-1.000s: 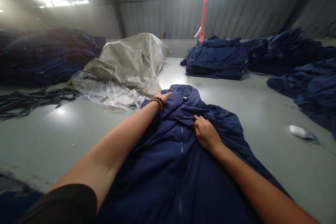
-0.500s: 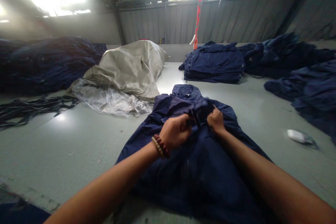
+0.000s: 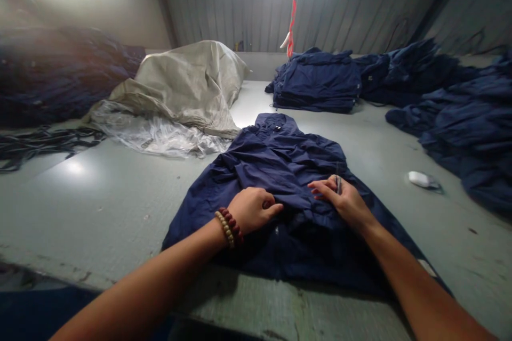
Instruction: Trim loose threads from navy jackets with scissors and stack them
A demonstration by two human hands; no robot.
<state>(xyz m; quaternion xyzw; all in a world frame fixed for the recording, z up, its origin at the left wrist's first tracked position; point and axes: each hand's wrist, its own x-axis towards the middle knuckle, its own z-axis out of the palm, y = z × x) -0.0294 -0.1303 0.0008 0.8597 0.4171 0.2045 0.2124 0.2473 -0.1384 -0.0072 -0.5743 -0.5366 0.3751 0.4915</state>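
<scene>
Left hand (image 3: 254,209) curls over the navy jacket (image 3: 272,162), its grip impossible to tell; the cloth, raised between both fists earlier, now lies lower near the desk's (image 3: 120,197) front edge; right hand (image 3: 347,201) clasps a slim tool (image 3: 338,185).

Plain navy on the jacket (image 3: 276,165) beneath the left fingers (image 3: 256,195) and right fingers (image 3: 320,186). Dark grey on the slim tool (image 3: 338,186) in the right fingers. Dark red and tan on the beaded bracelets (image 3: 229,221) behind the left fingers. Beyond both, beige on the cover (image 3: 186,77), navy on the folded stack (image 3: 318,82), red with darker patches on the hanging strap (image 3: 295,5). Around them, pale grey-green on the table (image 3: 120,210).
</scene>
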